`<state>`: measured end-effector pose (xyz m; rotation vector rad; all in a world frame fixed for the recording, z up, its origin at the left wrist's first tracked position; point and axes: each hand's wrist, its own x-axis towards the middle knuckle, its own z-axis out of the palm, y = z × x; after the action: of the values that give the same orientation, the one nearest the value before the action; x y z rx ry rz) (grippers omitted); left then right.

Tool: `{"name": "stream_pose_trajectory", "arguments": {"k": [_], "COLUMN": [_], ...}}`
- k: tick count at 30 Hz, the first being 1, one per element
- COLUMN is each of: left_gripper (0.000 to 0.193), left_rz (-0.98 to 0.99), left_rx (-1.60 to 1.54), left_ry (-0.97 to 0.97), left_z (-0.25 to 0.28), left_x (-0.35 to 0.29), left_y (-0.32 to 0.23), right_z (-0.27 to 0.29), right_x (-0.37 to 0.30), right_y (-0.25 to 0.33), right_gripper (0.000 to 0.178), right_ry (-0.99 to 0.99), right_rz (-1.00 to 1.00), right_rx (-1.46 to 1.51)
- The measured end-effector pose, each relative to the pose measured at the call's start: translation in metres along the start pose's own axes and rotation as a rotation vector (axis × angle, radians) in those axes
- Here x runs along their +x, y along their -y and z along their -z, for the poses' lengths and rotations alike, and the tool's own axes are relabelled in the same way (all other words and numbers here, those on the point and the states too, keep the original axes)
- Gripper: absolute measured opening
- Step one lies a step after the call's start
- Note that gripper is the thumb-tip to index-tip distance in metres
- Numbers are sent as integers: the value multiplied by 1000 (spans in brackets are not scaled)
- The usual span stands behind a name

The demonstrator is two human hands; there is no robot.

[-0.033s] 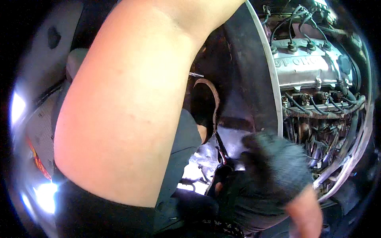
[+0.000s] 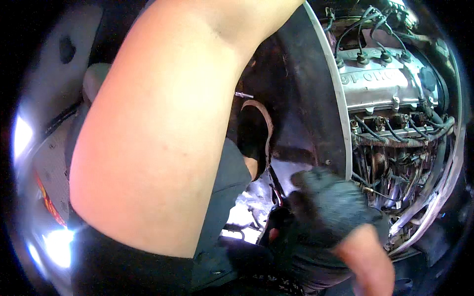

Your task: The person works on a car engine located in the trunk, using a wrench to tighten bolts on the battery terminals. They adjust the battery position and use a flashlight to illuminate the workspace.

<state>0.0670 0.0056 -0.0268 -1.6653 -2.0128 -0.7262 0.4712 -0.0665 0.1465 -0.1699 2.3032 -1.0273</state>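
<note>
My bare left arm (image 2: 163, 133) fills the left and middle of the view, its elbow bent near the top. The forearm leaves past the top edge, so my left hand is out of sight. On the right, below the engine, is my right hand (image 2: 335, 202) in a dark glove, blurred by motion. Its fingers point left, in front of dark cloth and near a pale panel (image 2: 291, 172). Whether they hold anything cannot be made out. A short metal rod (image 2: 244, 94) shows just right of my left arm.
A car fender (image 2: 316, 89) with a brown curved edge (image 2: 269, 121) stands mid-view. Beyond it are the engine's silver cover (image 2: 375, 84), cables and a ribbed hose (image 2: 395, 143). Grey cloth (image 2: 224, 182) with bare skin at its end lies behind my arm; whose is unclear.
My gloved right hand and its forearm have shifted a little to the left. My left arm has hardly moved.
</note>
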Motion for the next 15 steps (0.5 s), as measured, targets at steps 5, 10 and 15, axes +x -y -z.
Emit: {"name": "stream_pose_trajectory", "arguments": {"k": [5, 10, 15], "left_gripper": [33, 35, 37], "left_rz": [301, 202, 58], "left_rx": [-5, 87, 54], "left_ry": [473, 342, 390], "left_z": [31, 40, 16], "left_x": [35, 0, 28], "left_y": [-60, -18, -37], "right_z": [-78, -91, -128], "right_x": [78, 203, 308], "right_y": [16, 33, -9], "right_gripper": [33, 23, 46], "right_ry": [171, -475, -659], "right_rz": [-270, 60, -147], "right_rx": [171, -32, 97]}}
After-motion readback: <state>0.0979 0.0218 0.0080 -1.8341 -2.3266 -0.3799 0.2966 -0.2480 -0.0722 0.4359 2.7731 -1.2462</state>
